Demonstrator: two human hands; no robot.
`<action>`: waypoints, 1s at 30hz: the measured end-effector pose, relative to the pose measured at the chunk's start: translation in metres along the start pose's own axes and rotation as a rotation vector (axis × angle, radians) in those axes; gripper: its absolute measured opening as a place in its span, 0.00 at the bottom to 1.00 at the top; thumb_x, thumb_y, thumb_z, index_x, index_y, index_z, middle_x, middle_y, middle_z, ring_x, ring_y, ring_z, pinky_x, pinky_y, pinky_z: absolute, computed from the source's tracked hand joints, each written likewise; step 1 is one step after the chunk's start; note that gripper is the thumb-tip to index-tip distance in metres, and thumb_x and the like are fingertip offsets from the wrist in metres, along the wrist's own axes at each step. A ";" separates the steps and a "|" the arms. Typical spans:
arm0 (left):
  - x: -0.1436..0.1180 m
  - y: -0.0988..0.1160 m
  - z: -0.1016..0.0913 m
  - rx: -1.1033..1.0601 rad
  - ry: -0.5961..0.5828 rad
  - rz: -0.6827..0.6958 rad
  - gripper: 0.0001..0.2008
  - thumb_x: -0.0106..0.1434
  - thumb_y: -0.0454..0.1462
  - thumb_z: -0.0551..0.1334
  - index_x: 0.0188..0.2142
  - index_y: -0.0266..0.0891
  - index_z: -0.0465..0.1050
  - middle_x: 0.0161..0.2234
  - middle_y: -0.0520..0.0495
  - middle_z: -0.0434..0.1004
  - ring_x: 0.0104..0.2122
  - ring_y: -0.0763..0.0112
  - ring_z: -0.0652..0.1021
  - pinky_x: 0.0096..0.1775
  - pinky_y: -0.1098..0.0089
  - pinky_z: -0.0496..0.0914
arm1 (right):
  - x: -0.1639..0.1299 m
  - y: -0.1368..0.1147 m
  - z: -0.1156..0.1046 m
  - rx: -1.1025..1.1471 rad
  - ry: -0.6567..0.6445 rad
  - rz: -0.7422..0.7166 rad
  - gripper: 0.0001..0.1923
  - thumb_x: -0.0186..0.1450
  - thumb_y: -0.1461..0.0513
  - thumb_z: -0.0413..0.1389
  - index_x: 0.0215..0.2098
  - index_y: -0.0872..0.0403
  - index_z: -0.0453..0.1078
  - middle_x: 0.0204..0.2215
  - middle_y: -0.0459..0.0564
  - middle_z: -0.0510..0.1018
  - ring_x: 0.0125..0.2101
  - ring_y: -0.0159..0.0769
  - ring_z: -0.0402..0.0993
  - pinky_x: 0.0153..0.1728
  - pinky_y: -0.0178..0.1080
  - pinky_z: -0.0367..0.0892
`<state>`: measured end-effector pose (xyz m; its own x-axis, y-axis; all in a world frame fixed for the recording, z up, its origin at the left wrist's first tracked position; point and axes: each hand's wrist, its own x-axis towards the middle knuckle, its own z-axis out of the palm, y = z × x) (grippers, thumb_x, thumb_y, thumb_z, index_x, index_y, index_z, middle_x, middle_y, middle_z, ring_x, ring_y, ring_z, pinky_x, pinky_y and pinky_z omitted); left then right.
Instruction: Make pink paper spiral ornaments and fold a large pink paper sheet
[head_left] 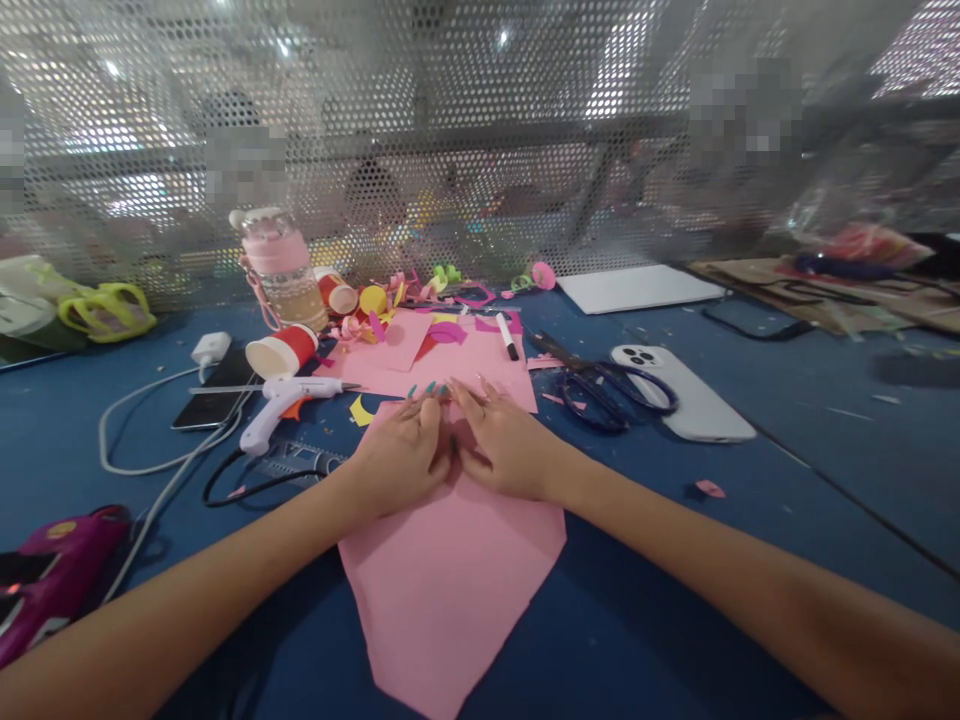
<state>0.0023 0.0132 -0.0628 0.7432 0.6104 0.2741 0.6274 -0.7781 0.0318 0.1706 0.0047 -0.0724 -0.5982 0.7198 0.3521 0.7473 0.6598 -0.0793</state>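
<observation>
A pink paper sheet (457, 580) with angled edges lies in front of me, its pointed end toward me. My left hand (405, 445) and my right hand (517, 440) meet over its far part. The fingers of both hands point forward and are pressed together on the paper, with the thumbs turned toward each other. Both hands grip the sheet there; the part beneath them is hidden. A small dark spot shows between the thumbs. Beyond the fingers lies another pink sheet (480, 370) with paper scraps and a marker (507, 337) on it.
Left are a white glue gun (277, 405), a black phone (214, 390), a red paper cup (283, 350), a bottle (281, 270) and a purple tool (67, 570). Blue-handled scissors (600, 385) and a white phone (686, 395) lie right. Perforated metal (480, 180) rises behind the blue table (750, 540).
</observation>
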 end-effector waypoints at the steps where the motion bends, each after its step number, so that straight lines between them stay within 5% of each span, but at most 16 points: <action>1: 0.000 0.000 0.000 -0.012 0.005 -0.009 0.23 0.56 0.36 0.50 0.49 0.22 0.53 0.50 0.23 0.63 0.53 0.51 0.64 0.50 0.53 0.62 | 0.000 0.000 0.000 0.004 0.000 -0.002 0.35 0.55 0.63 0.44 0.56 0.77 0.45 0.49 0.72 0.66 0.51 0.51 0.61 0.54 0.55 0.49; 13: 0.001 0.000 -0.003 -0.004 -0.043 -0.039 0.25 0.56 0.36 0.49 0.50 0.20 0.53 0.52 0.23 0.61 0.56 0.52 0.60 0.53 0.55 0.59 | -0.001 -0.002 -0.002 0.035 -0.018 0.113 0.35 0.55 0.61 0.45 0.57 0.74 0.45 0.54 0.71 0.59 0.56 0.51 0.53 0.55 0.54 0.48; 30: 0.003 0.004 -0.007 0.045 -0.068 -0.039 0.24 0.56 0.35 0.51 0.50 0.20 0.55 0.51 0.24 0.62 0.53 0.52 0.64 0.53 0.56 0.60 | 0.002 -0.006 -0.008 0.048 -0.055 0.094 0.33 0.54 0.63 0.46 0.55 0.71 0.46 0.47 0.68 0.68 0.49 0.48 0.63 0.55 0.56 0.46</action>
<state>0.0054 0.0114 -0.0552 0.7310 0.6501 0.2075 0.6649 -0.7469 -0.0025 0.1670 0.0008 -0.0638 -0.5424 0.7888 0.2891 0.7867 0.5976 -0.1544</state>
